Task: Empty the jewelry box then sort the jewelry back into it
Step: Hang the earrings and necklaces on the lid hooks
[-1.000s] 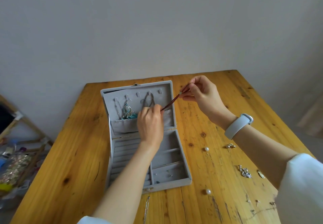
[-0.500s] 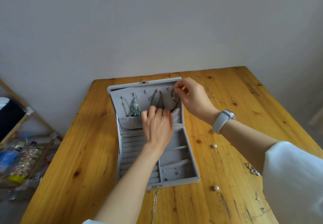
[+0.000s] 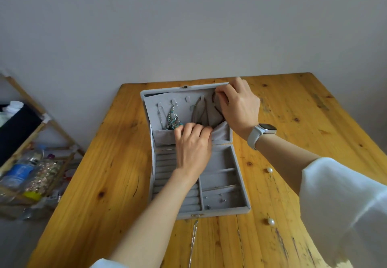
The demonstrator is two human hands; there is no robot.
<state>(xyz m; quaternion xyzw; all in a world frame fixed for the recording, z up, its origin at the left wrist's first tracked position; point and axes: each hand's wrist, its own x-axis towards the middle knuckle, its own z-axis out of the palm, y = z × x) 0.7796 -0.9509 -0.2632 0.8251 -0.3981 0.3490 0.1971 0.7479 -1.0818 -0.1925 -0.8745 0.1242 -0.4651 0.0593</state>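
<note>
1. A wooden desk (image 3: 88,184) is carrying everything here, and off its left edge a wooden rack (image 3: 45,121) is standing with plastic bottles (image 3: 18,171) lying on its lower level.
2. Two pearl earrings are lying on the desk right of the box: one pearl earring (image 3: 269,170) is sitting level with the tray's middle, a second pearl earring (image 3: 271,222) is lying nearer, by the box's front right corner.
3. A silver chain (image 3: 193,240) is trailing along the desk from the front clasp toward the near edge.
4. The grey jewelry box (image 3: 248,207) is sitting open mid-desk, its lid (image 3: 150,102) propped up at the far side.
5. A turquoise dangling earring (image 3: 172,119) is hanging from a lid hook, its lower end tucked into the lid pocket (image 3: 163,138); a thin silver piece is hanging left of it.
6. The left hand (image 3: 193,150) is reaching over the tray, blocking part of the ring rolls; its curled fingers are pulling the pocket's top edge.
7. The right hand (image 3: 238,106), with a white smartwatch (image 3: 261,132) on the wrist, is covering the lid's far right corner; its grip is pinched on a dark cord necklace (image 3: 217,110) at the rightmost hook.
8. A few tiny studs (image 3: 222,200) are lying in the tray's near right compartment.
</note>
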